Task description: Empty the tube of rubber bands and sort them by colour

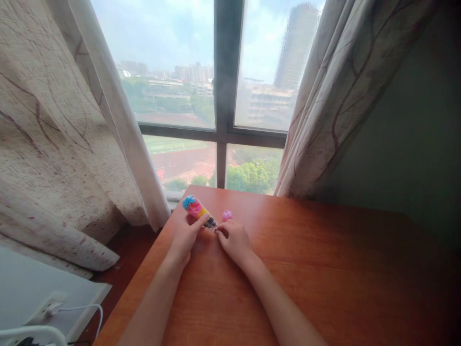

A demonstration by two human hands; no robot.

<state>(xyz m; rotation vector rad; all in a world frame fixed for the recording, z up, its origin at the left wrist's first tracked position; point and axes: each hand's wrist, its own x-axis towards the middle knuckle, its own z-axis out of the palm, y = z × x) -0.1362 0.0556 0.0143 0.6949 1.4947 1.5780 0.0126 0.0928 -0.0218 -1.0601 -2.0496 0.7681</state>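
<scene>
The fingers (200,222) of the left hand (184,238) are closed round the lower part of a clear tube (194,207) packed with blue, pink and yellow bits. The tube lies near the far edge of the table (324,269). Its long axis slants from the blue end, up and left toward the window (173,72), down to a dark end on the right. At that dark end the right hand (234,240) curls its fingertips; whether they pinch it I cannot tell. Just right of the tube sits a small pink piece (227,215), apart from both hands.
</scene>
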